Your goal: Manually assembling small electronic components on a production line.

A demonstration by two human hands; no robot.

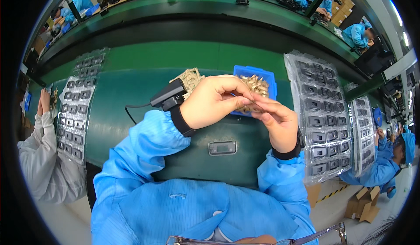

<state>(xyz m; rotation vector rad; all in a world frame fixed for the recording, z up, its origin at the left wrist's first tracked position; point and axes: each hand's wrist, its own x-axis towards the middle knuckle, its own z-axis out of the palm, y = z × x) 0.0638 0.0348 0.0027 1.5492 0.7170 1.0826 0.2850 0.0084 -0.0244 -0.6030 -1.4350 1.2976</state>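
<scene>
My left hand (pixel 216 102) and my right hand (pixel 282 122) meet above the bench, thumb and fingertips pinched together. Between them is something thin and small that I cannot make out. Just behind the fingers stands a blue bin (pixel 272 79) holding many small brass-coloured pieces (pixel 255 84). Beyond my left hand lies a heap of beige strip-like pieces (pixel 190 77), partly covered by the hand. A small dark rectangular housing with a window (pixel 222 148) rests flat on the green bench, nearer to me and touched by neither hand.
Clear plastic trays of dark housings stand at right (pixel 321 122) and left (pixel 74 113). A black device (pixel 168 95) with a cable is strapped at my left wrist. A co-worker in a pale sleeve (pixel 41 157) sits at left; others in blue work across the benches and at right.
</scene>
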